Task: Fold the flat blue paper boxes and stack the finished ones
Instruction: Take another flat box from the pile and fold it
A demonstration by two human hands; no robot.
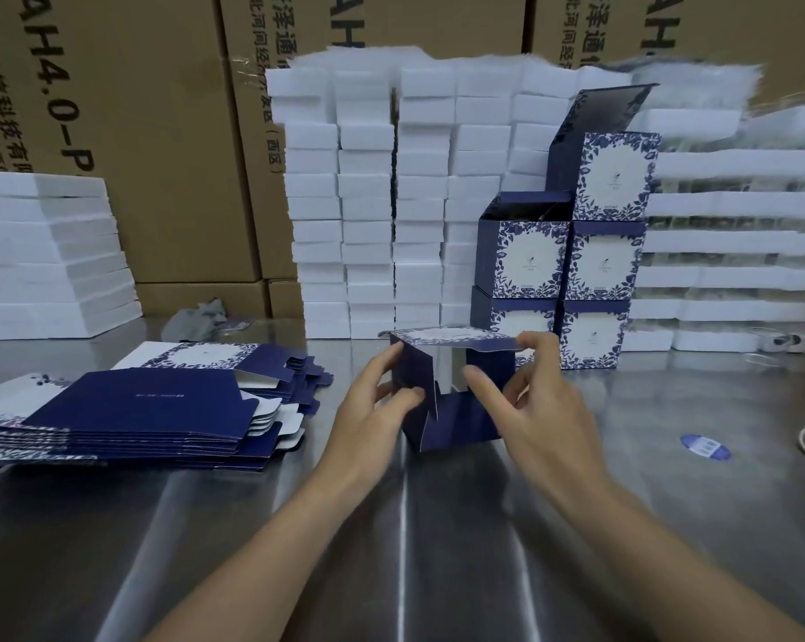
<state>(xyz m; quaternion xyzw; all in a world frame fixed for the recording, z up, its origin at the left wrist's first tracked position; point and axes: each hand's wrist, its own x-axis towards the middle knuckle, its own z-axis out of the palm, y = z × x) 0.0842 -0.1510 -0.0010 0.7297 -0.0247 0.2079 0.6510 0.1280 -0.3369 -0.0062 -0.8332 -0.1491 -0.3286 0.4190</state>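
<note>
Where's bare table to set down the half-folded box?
Free: near edge of the table, below the half-folded box; strip between finished boxes and blue sticker. Crowded: flat blanks left, foam stacks behind.

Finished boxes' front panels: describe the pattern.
The finished boxes show a blue leaf border framing a white centre. Head view.
</note>
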